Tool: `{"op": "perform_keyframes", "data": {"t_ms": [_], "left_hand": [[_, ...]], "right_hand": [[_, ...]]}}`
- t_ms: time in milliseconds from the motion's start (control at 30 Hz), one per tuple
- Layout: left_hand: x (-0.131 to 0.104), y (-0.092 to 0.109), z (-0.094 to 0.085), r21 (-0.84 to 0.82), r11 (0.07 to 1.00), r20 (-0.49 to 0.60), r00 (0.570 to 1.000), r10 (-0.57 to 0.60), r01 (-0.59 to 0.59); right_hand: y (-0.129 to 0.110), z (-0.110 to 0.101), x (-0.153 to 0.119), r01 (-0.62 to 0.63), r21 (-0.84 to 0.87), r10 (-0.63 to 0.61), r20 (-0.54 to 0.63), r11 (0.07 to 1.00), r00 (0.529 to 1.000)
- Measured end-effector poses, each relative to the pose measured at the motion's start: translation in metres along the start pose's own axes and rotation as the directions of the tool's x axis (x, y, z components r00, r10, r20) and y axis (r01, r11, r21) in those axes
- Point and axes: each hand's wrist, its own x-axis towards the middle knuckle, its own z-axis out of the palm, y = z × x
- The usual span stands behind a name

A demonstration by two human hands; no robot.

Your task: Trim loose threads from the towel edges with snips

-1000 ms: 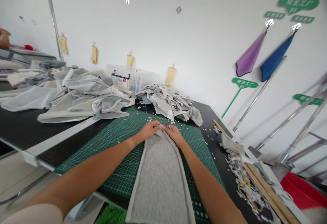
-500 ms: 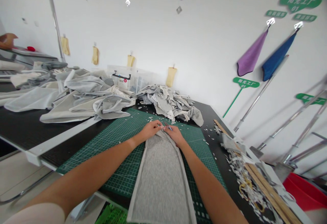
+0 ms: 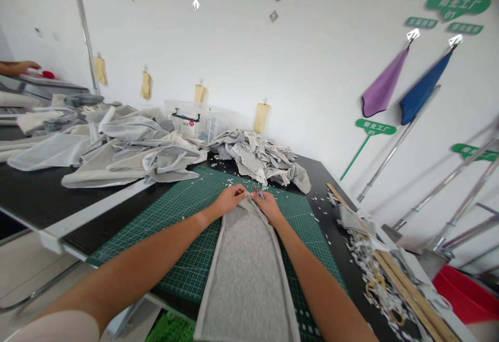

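Left hand (image 3: 232, 197), right hand (image 3: 268, 206) — close together, pinching

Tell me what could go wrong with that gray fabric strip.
The small, seemingly pointed tool in the right grip sits close to the left grip and might nick it. The tool could also catch the gray strip pinched there. White scraps on the cutting mat might cling to the strip.

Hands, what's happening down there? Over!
Left hand pinching gray cloth at far end. Right hand beside it, holding small tool. White scraps on green mat.
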Motion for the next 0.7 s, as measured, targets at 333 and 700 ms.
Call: {"op": "perform_keyframes", "data": {"t_ms": [333, 700], "left_hand": [[0.000, 0.002, -0.003, -0.015, 1.000, -0.009, 1.000, -0.009, 0.009], [0.003, -0.001, -0.003, -0.027, 1.000, -0.037, 0.999, -0.013, 0.012]], "right_hand": [[-0.013, 0.003, -0.005, 0.067, -0.114, -0.067, -0.001, 0.991, 0.998], [-0.022, 0.008, -0.016, 0.048, -0.364, -0.060, -0.021, 0.930, 0.998]]}}
